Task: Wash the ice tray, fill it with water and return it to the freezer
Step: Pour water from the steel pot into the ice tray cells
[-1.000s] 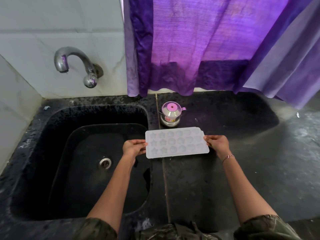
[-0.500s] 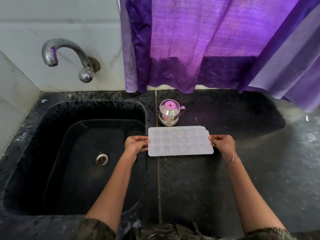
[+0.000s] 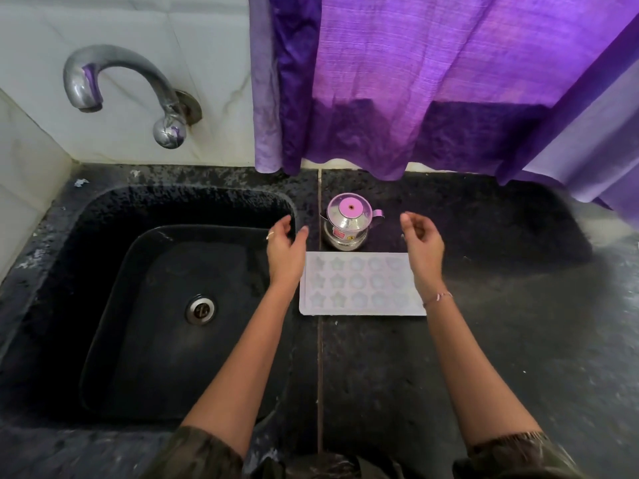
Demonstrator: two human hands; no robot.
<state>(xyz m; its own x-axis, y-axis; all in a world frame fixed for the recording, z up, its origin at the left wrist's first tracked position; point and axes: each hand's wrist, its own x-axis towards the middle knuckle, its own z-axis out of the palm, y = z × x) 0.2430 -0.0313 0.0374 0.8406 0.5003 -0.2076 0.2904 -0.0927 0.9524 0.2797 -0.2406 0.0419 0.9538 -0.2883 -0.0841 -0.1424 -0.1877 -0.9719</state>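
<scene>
Head view: both hands hover over a dark stone counter [image 3: 501,340], and neither holds anything.
Left hand [image 3: 285,250]: fingers relaxed and slightly curled, with a ring [image 3: 270,234] on one finger; it is over the sink's right rim.
Right hand [image 3: 423,247]: fingers loosely curled, empty; a thin bracelet [image 3: 437,299] is on the wrist.
Ice tray [image 3: 359,285]: lies flat on the counter between the two wrists, star and round moulds facing up; the right forearm covers its right end.
Steel pot [image 3: 349,221]: stands between the fingertips, just beyond the tray, with a pink lid knob.
Writing: the pot has a red and yellow sticker, too small to read.
Sink [image 3: 103,209]: left of the left hand, with the drain [image 3: 200,309] in its floor.
Tap [image 3: 121,81]: on the wall beyond the left hand.
Purple curtain [image 3: 415,81]: hangs beyond both hands.
</scene>
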